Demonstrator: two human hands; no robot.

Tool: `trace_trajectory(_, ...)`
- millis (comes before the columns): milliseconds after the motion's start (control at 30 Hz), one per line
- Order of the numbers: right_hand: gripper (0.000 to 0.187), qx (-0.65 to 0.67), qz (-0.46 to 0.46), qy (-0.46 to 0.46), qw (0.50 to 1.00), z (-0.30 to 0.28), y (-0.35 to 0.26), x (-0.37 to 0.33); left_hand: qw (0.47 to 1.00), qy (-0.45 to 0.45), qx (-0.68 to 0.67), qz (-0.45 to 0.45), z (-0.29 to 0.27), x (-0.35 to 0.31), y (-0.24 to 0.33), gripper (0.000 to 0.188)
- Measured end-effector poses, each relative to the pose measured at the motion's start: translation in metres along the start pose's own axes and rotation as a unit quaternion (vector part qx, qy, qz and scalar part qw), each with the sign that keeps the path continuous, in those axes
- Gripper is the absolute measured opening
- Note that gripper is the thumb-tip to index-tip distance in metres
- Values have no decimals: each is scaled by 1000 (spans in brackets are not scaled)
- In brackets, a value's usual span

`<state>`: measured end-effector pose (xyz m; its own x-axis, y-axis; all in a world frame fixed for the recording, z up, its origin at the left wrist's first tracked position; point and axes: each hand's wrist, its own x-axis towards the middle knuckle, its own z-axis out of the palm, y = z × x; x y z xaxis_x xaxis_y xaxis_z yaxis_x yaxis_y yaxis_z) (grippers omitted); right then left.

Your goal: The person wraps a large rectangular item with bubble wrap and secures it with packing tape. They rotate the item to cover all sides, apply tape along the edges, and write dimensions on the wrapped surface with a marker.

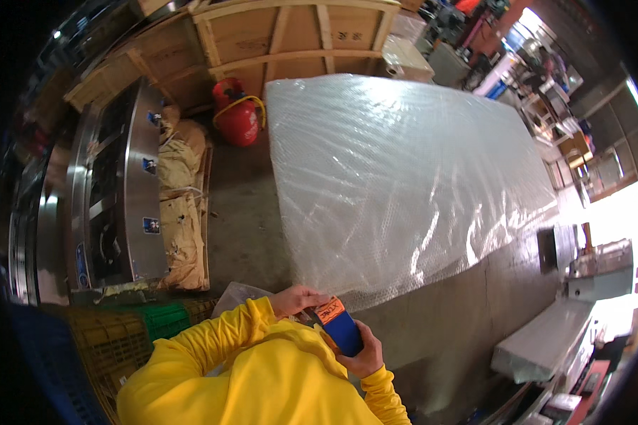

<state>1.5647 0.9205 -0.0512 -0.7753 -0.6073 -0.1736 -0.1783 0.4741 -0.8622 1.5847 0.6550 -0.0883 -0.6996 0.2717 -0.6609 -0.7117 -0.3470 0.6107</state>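
A: Where do we have the small box [343,336]?

B: Off the floor [242,212], in front of our yellow top [283,375], near the close edge of the bubble-wrapped slab [404,177].

A: Why do we bring both hands to so small a thing?

B: Our right grip [365,353] wraps round the lower blue end, probably to bear the weight and steady it. That would free our left grip [297,301] for the orange end, where its fingers are drawn narrow.

A: Are we pinching the box there?

B: We can't tell. Something dark shows beneath those fingers, too small for us to name.

A: And the slab, why all that wrapping?

B: We'd guess it guards the surface against scuffs. The brown wrapping [181,237] beside the steel unit [143,145] may do similar work.

A: The red cylinder [239,126]?

B: It stands between the wooden crate [298,44] and the slab's far left corner, perhaps just to be out of the walking space.

A: How does the box itself look to us?

B: Oblong and straight-sided, deep blue along most of its length, with a bright orange end carrying dark print. We see it slantwise, orange toward the upper left, blue toward the lower right. Its underside is hidden from us.
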Motion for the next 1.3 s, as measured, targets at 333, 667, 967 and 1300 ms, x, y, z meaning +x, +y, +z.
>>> trace_trajectory(333,84,-58,-32,116,991,66,-8,-36,996,22,69,58,-22,4,-41,20)
trace_trajectory(667,80,-210,132,42,968,82,11,-42,665,333,555,372,-75,77,-12,20)
trace_trajectory(967,78,-177,142,18,974,77,15,-33,627,100,632,444,-119,69,-45,84)
trace_trajectory(1300,79,-214,162,17,963,84,18,-39,553,296,577,523,-79,124,-123,55)
